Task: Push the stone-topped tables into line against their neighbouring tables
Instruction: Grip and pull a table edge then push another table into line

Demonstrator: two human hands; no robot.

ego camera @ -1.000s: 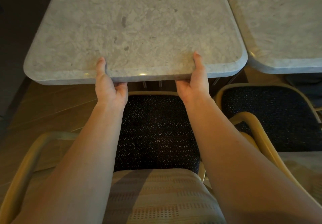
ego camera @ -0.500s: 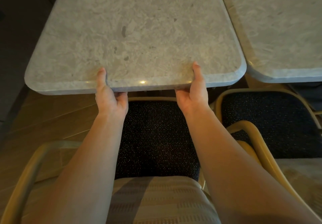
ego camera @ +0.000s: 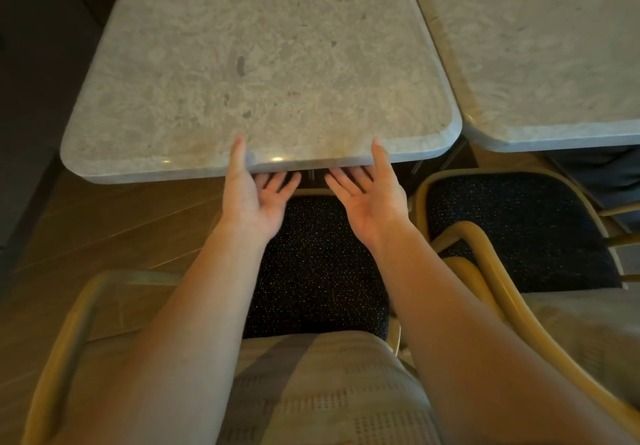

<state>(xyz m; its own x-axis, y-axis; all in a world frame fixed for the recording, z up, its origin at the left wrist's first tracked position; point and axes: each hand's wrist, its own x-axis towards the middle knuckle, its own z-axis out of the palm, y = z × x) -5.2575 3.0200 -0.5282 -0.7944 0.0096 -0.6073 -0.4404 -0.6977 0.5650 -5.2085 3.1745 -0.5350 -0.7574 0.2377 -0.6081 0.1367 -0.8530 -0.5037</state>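
Stone-topped table (ego camera: 263, 63) running lengthwise away, both hands (ego camera: 254, 198) (ego camera: 370, 198) open, palms up at its near edge

Looks like a restaurant or cafe dining room. Two matching stone-topped tables, left table (ego camera: 263, 74) and right table (ego camera: 540, 53), sit side by side with only a narrow gap. Identical chairs are tucked at each: near chair (ego camera: 311, 271) and second chair (ego camera: 519, 230), yellow curved frames, dark speckled seat pads, striped fabric backs. Wood-plank floor (ego camera: 114, 223). Lighting dim and warm.
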